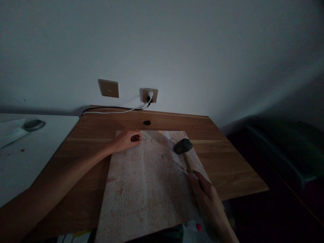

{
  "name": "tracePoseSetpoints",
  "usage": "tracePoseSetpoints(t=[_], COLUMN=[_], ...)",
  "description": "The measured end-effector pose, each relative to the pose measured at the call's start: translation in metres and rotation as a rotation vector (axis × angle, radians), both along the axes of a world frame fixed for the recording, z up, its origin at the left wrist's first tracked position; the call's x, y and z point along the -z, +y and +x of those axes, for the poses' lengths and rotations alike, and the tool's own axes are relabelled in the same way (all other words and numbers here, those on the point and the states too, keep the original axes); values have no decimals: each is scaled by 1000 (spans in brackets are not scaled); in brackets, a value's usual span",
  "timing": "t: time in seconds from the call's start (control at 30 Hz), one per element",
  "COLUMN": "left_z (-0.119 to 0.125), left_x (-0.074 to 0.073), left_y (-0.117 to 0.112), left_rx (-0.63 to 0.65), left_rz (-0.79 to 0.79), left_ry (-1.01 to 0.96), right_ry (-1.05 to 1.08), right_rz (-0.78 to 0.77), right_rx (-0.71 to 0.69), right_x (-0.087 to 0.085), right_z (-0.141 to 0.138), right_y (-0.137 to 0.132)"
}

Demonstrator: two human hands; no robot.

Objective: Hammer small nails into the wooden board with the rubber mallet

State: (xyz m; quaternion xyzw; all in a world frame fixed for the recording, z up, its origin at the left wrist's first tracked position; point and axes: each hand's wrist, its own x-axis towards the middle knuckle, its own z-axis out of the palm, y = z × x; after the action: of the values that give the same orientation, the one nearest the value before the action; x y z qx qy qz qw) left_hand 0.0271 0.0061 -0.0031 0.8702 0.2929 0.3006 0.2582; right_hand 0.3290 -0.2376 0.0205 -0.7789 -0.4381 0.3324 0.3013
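Dim cool light, grainy wall (pixel 187 50), pale diagonal streak at right, lower right corner nearly black

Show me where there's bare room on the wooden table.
The widest bare patch of wooden table lies right of the pale board. A smaller one lies between the white surface, the cables and the left forearm. Crowded: the board's far end, with nails, the left hand and the mallet.

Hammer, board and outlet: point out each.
Hammer (pixel 183 146): head view, on its dark striking end.
Board (pixel 152 179): head view, middle of its top face.
Outlet (pixel 145 95): head view, plate beside the plug.
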Motion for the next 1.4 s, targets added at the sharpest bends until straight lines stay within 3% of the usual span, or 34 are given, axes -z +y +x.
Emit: tracePoseSetpoints(t=[0.33, 0.5, 0.63, 0.97, 1.4], left_z=[-1, -1, 0, -1, 0], left_x=[1, 2, 2, -2, 0], left_y=[-3, -5, -3, -3, -3], left_rx=[-8, -19, -20, -95, -137], left_rz=[15, -105, -103, -143, -131], left_ry=[-5, -80, -64, -44, -31], right_ry=[-6, 52, 122, 107, -26], right_rz=[69, 72, 99, 99, 134], right_rx=[-78, -173, -273, -432, -460], right_x=[-9, -26, -34, -32, -25], right_z=[-4, -27, -49, -83, -87], right_y=[2, 20, 39, 70, 70])
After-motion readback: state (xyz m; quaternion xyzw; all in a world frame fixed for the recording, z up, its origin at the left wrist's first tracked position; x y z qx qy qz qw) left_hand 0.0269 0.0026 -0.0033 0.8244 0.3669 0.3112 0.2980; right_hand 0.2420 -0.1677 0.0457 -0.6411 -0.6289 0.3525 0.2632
